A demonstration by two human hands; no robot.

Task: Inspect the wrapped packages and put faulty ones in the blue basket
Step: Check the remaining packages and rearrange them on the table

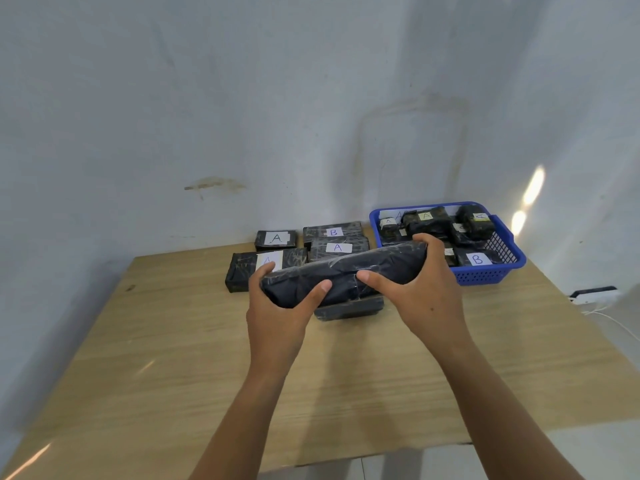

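A long black wrapped package (346, 271) is held above the table, tilted up to the right, with no label showing on the side I see. My left hand (280, 306) grips its lower left end and my right hand (419, 285) grips its right end, thumbs on the near face. Beneath it lies another black package (349, 308), partly hidden. Behind stand several labelled packages: an A (276, 240), a B (333, 231), an A (338, 248) and a larger one (242, 270). The blue basket (485, 273) at the back right holds several labelled packages.
The wooden table (180, 341) stands against a pale wall (242, 116). Its right edge runs past the basket, where a white cable and a dark device (594, 294) lie on the floor. Floor tiles show beyond the front edge.
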